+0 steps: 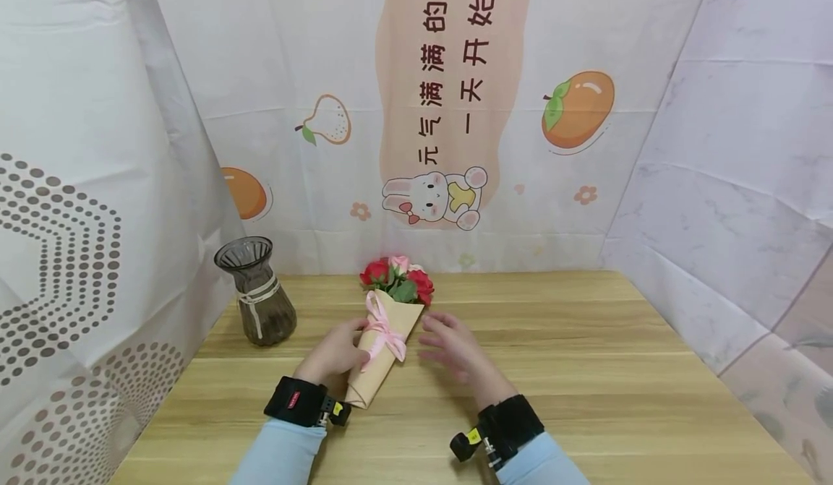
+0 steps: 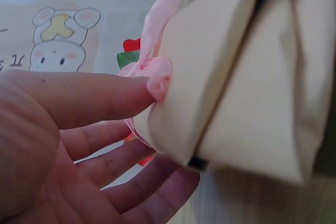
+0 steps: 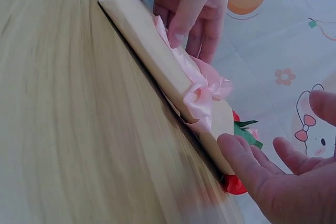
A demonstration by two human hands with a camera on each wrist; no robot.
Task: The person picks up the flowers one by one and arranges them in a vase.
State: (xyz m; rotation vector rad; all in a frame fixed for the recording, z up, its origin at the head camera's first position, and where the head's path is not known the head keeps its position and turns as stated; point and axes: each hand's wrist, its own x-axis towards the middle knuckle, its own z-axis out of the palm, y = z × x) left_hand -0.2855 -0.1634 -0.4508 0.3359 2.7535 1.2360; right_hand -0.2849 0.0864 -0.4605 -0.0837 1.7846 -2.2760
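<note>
A bouquet (image 1: 389, 340) of red and pink roses in tan paper lies slanted on the table, its blooms (image 1: 398, 279) toward the back wall. A pink ribbon bow (image 1: 385, 332) is tied round the paper. My left hand (image 1: 335, 351) holds the left side of the wrapping; in the left wrist view its thumb (image 2: 105, 98) lies on the ribbon and the fingers reach along the paper's side. On the other side, my right hand (image 1: 455, 348) hovers close to the upper wrapper with fingers spread, holding nothing. Part of the left fingers is hidden behind the paper in the left wrist view.
A dark ribbed glass vase (image 1: 263, 301) with a pale cord round its neck stands left of the bouquet. The wooden table (image 1: 573, 369) ends at a printed cloth backdrop (image 1: 312, 58), and patterned cloth hangs at both sides.
</note>
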